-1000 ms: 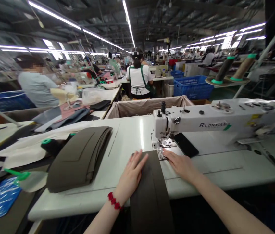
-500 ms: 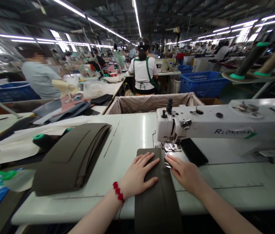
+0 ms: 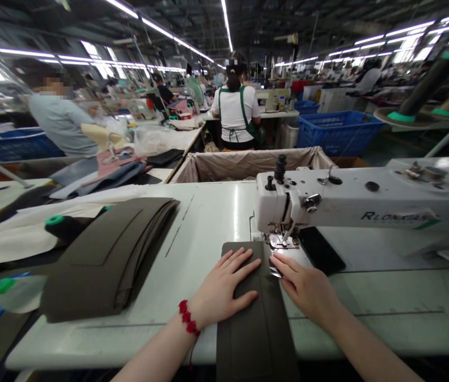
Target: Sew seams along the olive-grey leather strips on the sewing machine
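My left hand [image 3: 224, 289] lies flat on a dark olive fabric panel [image 3: 248, 339], fingers spread and pressing it to the table. A red braided bracelet [image 3: 187, 318] circles that wrist. The panel's far end sits just left of the presser foot [image 3: 283, 239] of a white sewing machine [image 3: 347, 196], and its near end hangs over the table edge. At the panel's right edge, my right hand [image 3: 307, 286] has its fingers pressed together. A small shiny metal piece [image 3: 275, 271] shows by those fingertips; what it is I cannot make out.
A stack of olive panels [image 3: 100, 265] lies at left, beside a black thread cone [image 3: 63, 227]. A dark phone [image 3: 322, 249] rests right of the needle area. Beyond the table stands a cloth-lined bin [image 3: 244, 164]. Co-workers sit farther off; thread spools [image 3: 427, 90] stand upper right.
The view has shifted slightly, so the machine appears a little farther right. Both hands keep nearly the same place on and beside the panel.
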The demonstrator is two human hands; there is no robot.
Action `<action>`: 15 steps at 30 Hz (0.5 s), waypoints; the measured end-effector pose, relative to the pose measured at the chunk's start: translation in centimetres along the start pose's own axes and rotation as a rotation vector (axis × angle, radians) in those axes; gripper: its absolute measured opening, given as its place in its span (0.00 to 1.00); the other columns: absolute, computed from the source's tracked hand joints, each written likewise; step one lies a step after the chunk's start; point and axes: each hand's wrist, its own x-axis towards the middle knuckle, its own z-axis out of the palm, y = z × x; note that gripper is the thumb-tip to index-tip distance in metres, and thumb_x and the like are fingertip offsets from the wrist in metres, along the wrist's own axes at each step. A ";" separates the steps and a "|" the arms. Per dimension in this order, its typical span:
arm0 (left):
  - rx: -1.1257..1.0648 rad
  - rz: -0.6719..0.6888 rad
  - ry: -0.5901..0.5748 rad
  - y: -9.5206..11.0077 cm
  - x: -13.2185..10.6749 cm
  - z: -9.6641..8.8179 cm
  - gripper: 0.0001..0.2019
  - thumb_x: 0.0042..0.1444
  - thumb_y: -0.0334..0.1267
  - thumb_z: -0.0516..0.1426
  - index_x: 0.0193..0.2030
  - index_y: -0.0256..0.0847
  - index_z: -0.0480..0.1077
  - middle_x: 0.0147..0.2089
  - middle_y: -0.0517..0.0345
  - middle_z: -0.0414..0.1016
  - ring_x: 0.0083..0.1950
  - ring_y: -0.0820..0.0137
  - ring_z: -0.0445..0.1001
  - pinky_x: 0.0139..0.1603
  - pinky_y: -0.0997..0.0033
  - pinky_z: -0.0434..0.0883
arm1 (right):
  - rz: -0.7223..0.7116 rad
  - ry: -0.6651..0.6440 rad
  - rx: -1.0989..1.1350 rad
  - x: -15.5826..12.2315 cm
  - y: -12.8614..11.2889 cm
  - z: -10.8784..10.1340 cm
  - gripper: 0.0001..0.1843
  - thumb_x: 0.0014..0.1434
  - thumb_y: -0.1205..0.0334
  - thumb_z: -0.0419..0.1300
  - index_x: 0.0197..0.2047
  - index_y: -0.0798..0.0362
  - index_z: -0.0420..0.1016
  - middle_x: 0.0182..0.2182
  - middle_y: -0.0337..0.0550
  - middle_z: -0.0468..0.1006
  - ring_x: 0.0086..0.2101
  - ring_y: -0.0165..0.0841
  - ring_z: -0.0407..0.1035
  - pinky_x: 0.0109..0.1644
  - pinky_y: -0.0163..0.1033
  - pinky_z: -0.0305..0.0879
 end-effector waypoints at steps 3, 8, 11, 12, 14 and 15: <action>-0.004 -0.004 0.000 -0.1 0.1 0.1 0.33 0.61 0.50 0.55 0.70 0.56 0.48 0.73 0.61 0.44 0.72 0.60 0.47 0.72 0.52 0.48 | 0.009 -0.005 -0.004 0.0 -0.1 0.0 0.28 0.64 0.66 0.49 0.66 0.41 0.59 0.65 0.34 0.60 0.44 0.35 0.74 0.46 0.43 0.71; -0.007 -0.014 0.006 -0.2 0.4 0.2 0.32 0.62 0.51 0.55 0.70 0.56 0.48 0.73 0.62 0.45 0.72 0.60 0.47 0.72 0.53 0.48 | 0.016 -0.008 -0.002 0.2 -0.1 0.0 0.28 0.64 0.66 0.49 0.66 0.41 0.57 0.65 0.34 0.60 0.45 0.35 0.73 0.46 0.43 0.71; -0.009 -0.018 0.021 -0.2 0.5 0.1 0.31 0.62 0.50 0.54 0.70 0.56 0.49 0.73 0.61 0.46 0.72 0.60 0.47 0.72 0.52 0.48 | 0.017 0.002 -0.004 0.2 -0.1 0.0 0.28 0.64 0.66 0.49 0.67 0.41 0.57 0.65 0.35 0.61 0.45 0.35 0.73 0.46 0.42 0.71; -0.010 -0.015 0.022 -0.2 0.6 0.1 0.31 0.62 0.50 0.54 0.70 0.56 0.49 0.73 0.62 0.47 0.72 0.60 0.48 0.72 0.52 0.48 | 0.014 0.006 -0.004 0.1 -0.1 0.0 0.28 0.64 0.66 0.49 0.66 0.41 0.58 0.65 0.36 0.61 0.45 0.35 0.73 0.46 0.42 0.71; -0.016 -0.006 0.025 -0.2 0.6 0.1 0.30 0.63 0.49 0.54 0.69 0.56 0.50 0.73 0.62 0.47 0.72 0.60 0.48 0.72 0.52 0.48 | 0.005 0.011 -0.002 0.1 -0.1 0.0 0.27 0.64 0.66 0.49 0.66 0.42 0.59 0.65 0.37 0.61 0.45 0.35 0.74 0.46 0.41 0.71; -0.020 0.000 0.029 -0.2 0.6 0.1 0.30 0.63 0.48 0.54 0.69 0.56 0.50 0.73 0.61 0.47 0.72 0.60 0.48 0.71 0.51 0.49 | 0.001 0.013 0.000 0.1 -0.1 0.0 0.27 0.64 0.66 0.48 0.65 0.42 0.60 0.64 0.37 0.62 0.45 0.35 0.74 0.46 0.41 0.71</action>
